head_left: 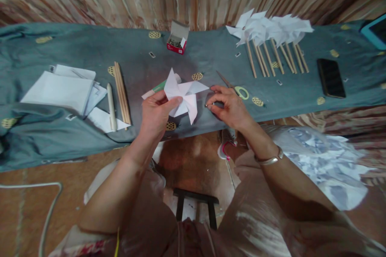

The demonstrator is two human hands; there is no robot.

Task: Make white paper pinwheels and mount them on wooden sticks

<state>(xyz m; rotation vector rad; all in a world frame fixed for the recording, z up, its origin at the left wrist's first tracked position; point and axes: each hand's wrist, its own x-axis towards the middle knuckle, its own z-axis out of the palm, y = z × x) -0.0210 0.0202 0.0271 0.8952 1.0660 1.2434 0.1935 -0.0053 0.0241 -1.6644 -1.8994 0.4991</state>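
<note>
A white paper pinwheel (188,90) with folded pointed blades is pinched in my left hand (154,114), the thumb lying near its middle. Just right of it, my right hand (229,106) holds a tiny shiny thumbtack (206,106) between thumb and forefinger, apart from the paper. A green and white tube (158,87) lies partly hidden behind my left hand and the pinwheel. Beyond my right hand rest scissors (241,92) with pale green handles. At the back, a small red box (176,48) stands with its lid up, filled with small metal tacks.
Finished pinwheels (271,28) on wooden sticks lie at the back right, near a black phone (331,78). Leftward are loose sticks (121,94), a cream pen-like tool (111,106) and white paper sheets (60,90). A clear bag (328,160) of folded white paper sits below the table's right side.
</note>
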